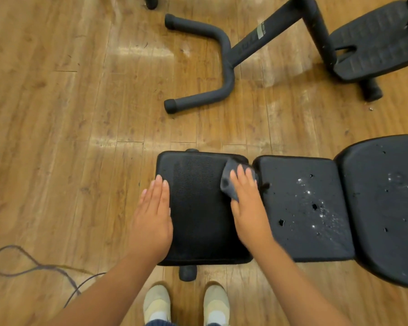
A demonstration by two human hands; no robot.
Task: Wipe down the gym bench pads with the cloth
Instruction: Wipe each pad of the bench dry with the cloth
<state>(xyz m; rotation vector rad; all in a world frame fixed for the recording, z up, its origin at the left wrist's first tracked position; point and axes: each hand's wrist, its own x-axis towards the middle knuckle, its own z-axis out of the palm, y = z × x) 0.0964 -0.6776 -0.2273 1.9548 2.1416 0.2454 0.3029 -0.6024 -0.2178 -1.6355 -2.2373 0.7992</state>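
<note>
A black gym bench lies across the lower right, made of three pads. The left pad (198, 208) is the smallest, the middle pad (302, 208) is torn with holes, and the right pad (386, 208) is the largest. My right hand (247, 208) presses a grey cloth (229, 182) onto the far right corner of the left pad. My left hand (153, 217) lies flat, fingers together, on the left pad's left edge and holds nothing.
Another black bench frame (222, 67) with a curved foot and a pad (375, 41) stands on the wooden floor beyond. A thin cable (45, 269) loops on the floor at lower left. My two shoes (186, 304) stand just before the bench.
</note>
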